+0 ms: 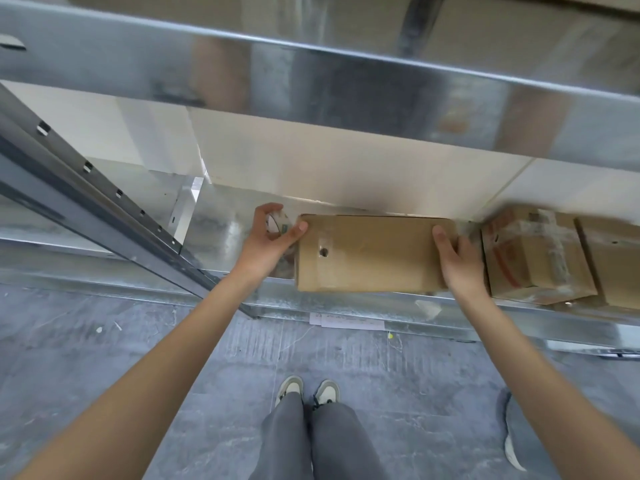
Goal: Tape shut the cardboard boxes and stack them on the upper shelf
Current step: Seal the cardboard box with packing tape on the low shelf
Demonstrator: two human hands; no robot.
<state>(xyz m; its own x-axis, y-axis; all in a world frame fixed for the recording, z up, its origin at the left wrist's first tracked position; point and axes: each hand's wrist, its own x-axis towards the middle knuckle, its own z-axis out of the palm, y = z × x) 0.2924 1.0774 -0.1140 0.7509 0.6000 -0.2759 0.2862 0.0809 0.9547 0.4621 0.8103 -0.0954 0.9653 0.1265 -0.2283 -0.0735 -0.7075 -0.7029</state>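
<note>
A plain brown rectangular cardboard box (370,252) lies on the lower galvanized metal shelf (221,230) of a steel rack, its near edge at the shelf's front lip. Clear tape runs across its left portion, over a small round hole in the top face.

The left hand (268,237) is at the box's left end. Its thumb presses on the top left corner of the box, while the curled fingers hold a roll of clear packing tape (278,221) just beside that end. The right hand (457,258) is at the box's right end, fingers fairly straight, thumb lying on the top face and the rest of the hand against the side; how far the fingers wrap below cannot be determined.

Immediately right of this hand stands a second brown cardboard box with red printing and clear tape across its top (533,258), and a third plain brown box (613,261) touches it at the frame edge. Both appear blurred.

Overhead, the shiny metal beam of the upper shelf (346,84) crosses the view, with pale cardboard visible above it. A slotted grey steel upright (104,199) slants down at left. A white paper label (346,321) is fixed to the lower shelf's front rail. Below are grey floor (104,341), grey trousers and pale shoes (308,389).
</note>
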